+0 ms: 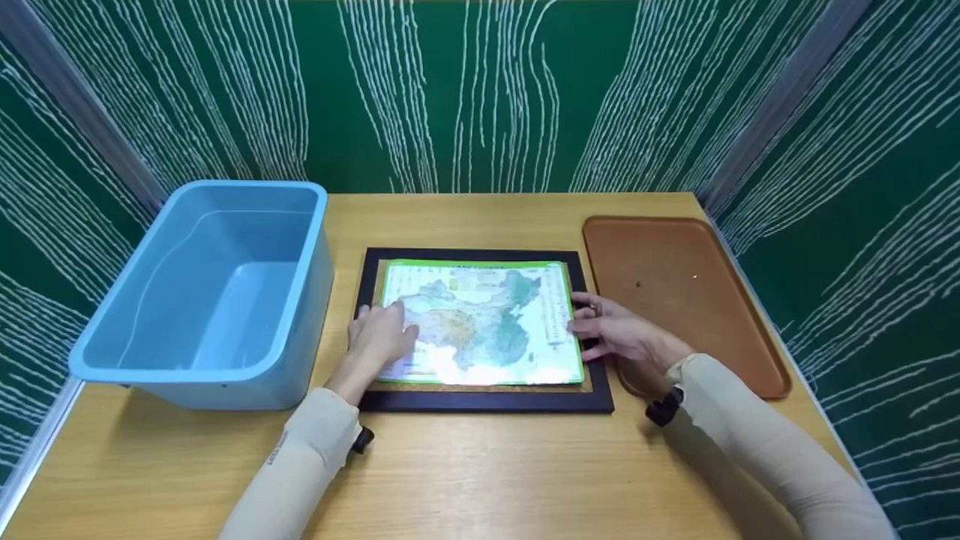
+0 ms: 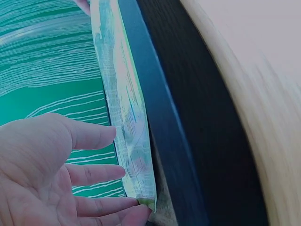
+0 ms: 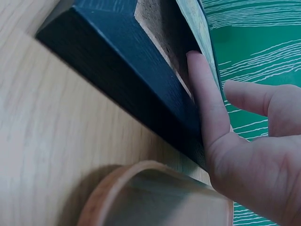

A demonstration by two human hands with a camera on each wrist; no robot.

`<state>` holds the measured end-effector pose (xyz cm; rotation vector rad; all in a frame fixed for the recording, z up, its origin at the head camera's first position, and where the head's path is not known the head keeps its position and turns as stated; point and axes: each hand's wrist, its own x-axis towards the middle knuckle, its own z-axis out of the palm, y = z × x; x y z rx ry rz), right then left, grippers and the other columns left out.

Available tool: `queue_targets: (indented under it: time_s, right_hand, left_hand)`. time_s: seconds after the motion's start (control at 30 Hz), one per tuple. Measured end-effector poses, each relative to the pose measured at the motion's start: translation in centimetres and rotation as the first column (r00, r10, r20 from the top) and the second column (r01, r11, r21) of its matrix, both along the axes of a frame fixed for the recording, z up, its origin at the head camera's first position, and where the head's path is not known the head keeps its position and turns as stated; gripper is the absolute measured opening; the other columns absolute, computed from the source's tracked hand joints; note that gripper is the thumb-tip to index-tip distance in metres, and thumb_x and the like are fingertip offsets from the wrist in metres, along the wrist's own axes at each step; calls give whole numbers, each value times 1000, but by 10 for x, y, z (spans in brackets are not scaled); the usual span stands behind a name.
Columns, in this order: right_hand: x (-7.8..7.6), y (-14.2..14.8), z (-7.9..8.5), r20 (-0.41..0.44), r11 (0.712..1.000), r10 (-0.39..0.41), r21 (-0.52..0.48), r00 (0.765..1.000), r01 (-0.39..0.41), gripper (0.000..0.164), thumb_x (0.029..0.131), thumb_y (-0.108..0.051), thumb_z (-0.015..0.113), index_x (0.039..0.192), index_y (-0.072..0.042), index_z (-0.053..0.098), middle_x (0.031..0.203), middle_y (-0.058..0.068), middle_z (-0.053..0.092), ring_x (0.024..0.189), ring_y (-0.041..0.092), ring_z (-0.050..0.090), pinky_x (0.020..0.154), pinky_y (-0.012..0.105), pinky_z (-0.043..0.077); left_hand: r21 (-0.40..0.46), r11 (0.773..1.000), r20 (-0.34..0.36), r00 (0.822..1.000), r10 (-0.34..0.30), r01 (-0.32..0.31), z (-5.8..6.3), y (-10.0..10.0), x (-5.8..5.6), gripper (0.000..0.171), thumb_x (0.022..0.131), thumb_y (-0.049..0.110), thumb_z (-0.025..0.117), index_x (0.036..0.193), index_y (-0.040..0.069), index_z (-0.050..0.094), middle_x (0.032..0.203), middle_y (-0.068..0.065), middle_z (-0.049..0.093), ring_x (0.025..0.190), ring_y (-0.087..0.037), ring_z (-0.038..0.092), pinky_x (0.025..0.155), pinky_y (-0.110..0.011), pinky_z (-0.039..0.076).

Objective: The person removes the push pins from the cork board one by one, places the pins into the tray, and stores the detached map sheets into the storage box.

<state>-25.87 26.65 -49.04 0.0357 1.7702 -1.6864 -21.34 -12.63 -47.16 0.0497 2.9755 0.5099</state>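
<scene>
A sheet with a coloured map (image 1: pixel 480 319) and a green border lies over the cork-coloured backing of a dark picture frame (image 1: pixel 487 403). My left hand (image 1: pixel 379 334) rests on the map's left side, fingers spread; in the left wrist view its lower fingers (image 2: pixel 109 205) touch a corner. At the right edge, my right hand (image 1: pixel 619 330) holds the map. The right wrist view shows the thumb (image 3: pixel 207 99) at the near edge and a finger on the other side. A dark gap there separates sheet from backing (image 3: pixel 164 37). Glare whitens the map's lower middle.
A deep blue tub (image 1: pixel 300 322) stands left of the frame. Close on the right lies a brown tray (image 1: pixel 675 255) with two tiny specks on it. All sit on a wooden table (image 1: pixel 480 472), with green, white-streaked walls (image 1: pixel 600 75) behind and at the sides.
</scene>
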Motion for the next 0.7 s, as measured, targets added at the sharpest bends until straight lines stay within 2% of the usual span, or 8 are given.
queue_targets:
  time_s: [0.17, 0.33, 0.53, 0.7]
  right_hand:
    - [1, -3, -3, 6, 1000, -1, -1, 1000, 1, 79, 99, -9, 66, 161, -16, 18, 115, 6, 43, 115, 28, 60, 83, 49, 58]
    - [1, -1, -2, 10, 1000, -11, 2, 1000, 11, 79, 99, -8, 65, 161, -19, 18, 118, 7, 41, 115, 30, 60, 86, 51, 57]
    - [0, 2, 0, -15, 1000, -12, 5, 1000, 12, 83, 98, -6, 66, 162, -19, 16, 112, 6, 38, 107, 28, 62, 78, 47, 59]
    - [1, 1, 2, -5, 1000, -23, 8, 1000, 23, 81, 98, -5, 66, 161, -18, 17, 106, 3, 38, 105, 26, 63, 78, 45, 59]
  left_hand:
    - [28, 999, 40, 999, 17, -18, 2, -2, 3, 62, 101, 36, 59, 150, 0, 47, 128, -26, 62, 114, -43, 53, 88, -56, 45]
    - [62, 998, 59, 998, 28, -32, 3, 0, 2, 59, 100, 37, 60, 146, 2, 52, 132, -24, 60, 121, -44, 49, 94, -58, 42]
    - [140, 988, 77, 996, 49, -60, 6, 4, 2, 61, 99, 38, 60, 148, 3, 50, 140, -27, 53, 129, -45, 43, 103, -61, 38]
    - [112, 991, 89, 994, 58, -68, 9, 6, 3, 62, 99, 38, 60, 149, 3, 48, 140, -29, 52, 129, -48, 43, 101, -62, 39]
